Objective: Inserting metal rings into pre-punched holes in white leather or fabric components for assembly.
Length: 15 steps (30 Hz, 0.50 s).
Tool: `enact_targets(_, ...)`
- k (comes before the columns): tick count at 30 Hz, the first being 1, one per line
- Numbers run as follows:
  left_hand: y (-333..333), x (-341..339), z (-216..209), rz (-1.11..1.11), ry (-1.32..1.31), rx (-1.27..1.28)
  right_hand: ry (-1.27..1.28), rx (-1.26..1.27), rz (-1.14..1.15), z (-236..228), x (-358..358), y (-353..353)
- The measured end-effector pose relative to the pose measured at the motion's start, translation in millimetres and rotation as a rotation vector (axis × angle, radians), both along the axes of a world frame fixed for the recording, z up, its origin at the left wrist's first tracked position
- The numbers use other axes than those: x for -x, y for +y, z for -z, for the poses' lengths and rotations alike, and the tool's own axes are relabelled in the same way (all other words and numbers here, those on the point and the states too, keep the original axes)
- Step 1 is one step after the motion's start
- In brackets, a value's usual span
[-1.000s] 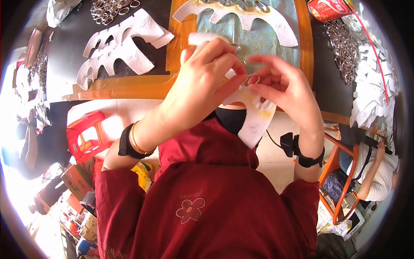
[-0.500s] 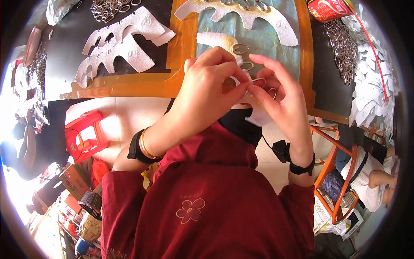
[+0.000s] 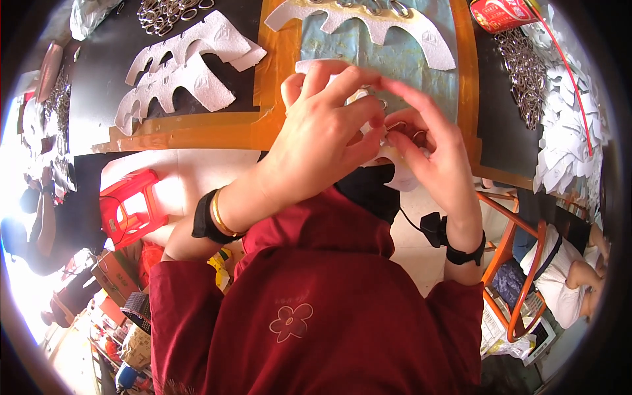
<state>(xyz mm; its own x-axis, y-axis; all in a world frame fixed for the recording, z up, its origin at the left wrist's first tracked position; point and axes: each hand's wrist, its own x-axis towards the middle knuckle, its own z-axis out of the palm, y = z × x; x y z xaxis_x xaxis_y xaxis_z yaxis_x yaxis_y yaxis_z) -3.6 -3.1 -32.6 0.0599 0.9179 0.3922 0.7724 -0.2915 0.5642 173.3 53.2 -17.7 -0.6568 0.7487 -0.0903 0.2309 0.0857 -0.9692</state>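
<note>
My left hand (image 3: 326,125) is closed, thumb and fingertips pinching the middle of a white scalloped strip (image 3: 403,176). Facing it, my right hand (image 3: 434,148) grips the same strip between thumb and bent fingers, its index finger arched over toward the left hand. Metal rings (image 3: 399,126) sit along the strip between the two hands. My fingers hide much of the strip and exactly what the fingertips press on. Beyond the hands, another white scalloped piece (image 3: 375,29) lies on the blue-green sheet (image 3: 421,89) with several rings along its far edge.
More white scalloped pieces (image 3: 178,76) lie stacked at the left. Loose metal rings (image 3: 520,76) are heaped at the right beside white scraps (image 3: 569,145) and a red can (image 3: 501,14). Brown tape (image 3: 197,131) borders the table. A red stool (image 3: 131,207) stands below; people sit nearby.
My left hand has rolled over and moved slightly right, its fingers now covering more of the strip. The right index finger has bent further toward the left hand.
</note>
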Motion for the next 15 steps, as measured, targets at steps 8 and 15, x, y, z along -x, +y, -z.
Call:
enact_targets(8, 8.7, 12.5, -15.1, 0.214, 0.083, 0.155, 0.056, -0.084, -0.012, -1.6, -2.9, -1.0)
enact_targets(15, 19.5, 19.4, -1.7, 0.209, -0.07, 0.157, 0.068, 0.058, 0.139, 5.7, 5.5, 0.4)
